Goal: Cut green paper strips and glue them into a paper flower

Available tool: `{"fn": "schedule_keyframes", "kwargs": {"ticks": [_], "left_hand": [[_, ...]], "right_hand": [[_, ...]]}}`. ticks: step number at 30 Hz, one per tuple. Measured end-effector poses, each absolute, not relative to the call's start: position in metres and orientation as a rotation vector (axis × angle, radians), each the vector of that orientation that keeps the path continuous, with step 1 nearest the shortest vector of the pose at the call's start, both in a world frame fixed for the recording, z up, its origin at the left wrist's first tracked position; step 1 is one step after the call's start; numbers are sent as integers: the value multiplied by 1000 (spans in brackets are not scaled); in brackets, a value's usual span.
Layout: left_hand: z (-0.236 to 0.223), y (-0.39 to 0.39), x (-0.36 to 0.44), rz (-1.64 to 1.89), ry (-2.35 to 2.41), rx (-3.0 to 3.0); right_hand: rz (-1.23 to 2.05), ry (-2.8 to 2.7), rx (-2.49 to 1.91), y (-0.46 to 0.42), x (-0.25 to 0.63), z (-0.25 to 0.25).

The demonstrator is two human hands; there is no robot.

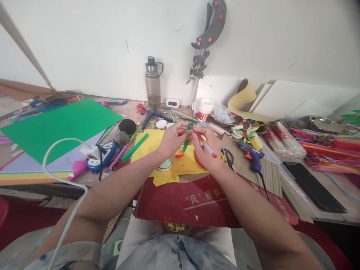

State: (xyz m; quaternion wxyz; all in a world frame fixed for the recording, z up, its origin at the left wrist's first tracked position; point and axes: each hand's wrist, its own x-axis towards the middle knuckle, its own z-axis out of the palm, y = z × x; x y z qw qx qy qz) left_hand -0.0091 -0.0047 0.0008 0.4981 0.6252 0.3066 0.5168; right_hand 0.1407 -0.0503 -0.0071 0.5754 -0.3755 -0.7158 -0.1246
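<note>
My left hand (172, 139) and my right hand (206, 150) meet over a yellow paper sheet (157, 144) on the cluttered table. Both are closed, pinching one small craft piece between them. The left fingers grip a curled green paper strip (186, 142) that hangs from it. A thin stick with a red tip (206, 147) lies across the right hand's fingers. A roll of tape (165, 164) sits on the yellow sheet just under my left wrist.
A large green sheet (56, 123) lies at left over purple and yellow sheets. A blue glue gun (253, 157), a black phone (312, 185), bundles of sticks (284, 140), a water bottle (152, 82), a paper cup (205, 109) and scissors (153, 114) surround the hands. A white cable (60, 180) loops at left.
</note>
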Motion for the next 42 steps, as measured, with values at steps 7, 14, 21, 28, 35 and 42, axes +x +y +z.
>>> {"fn": "schedule_keyframes", "kwargs": {"ticks": [7, 14, 21, 28, 35, 42], "left_hand": [[5, -7, -8, 1227, 747, 1470], [3, -6, -9, 1234, 742, 1499], [0, -5, -9, 1243, 744, 1516], [2, -5, -9, 1234, 766, 1491], [1, -4, -9, 1241, 760, 1502], [-3, -2, -9, 1249, 751, 1530]], "right_hand": [[-197, -1698, -933, -51, 143, -8], [-228, -1688, -910, -51, 142, -7], [-238, -1674, -891, -51, 141, -7], [-234, -1690, -910, -51, 142, -7], [-238, -1688, -907, -51, 142, -7], [-276, -1687, -894, -51, 141, -7]]}}
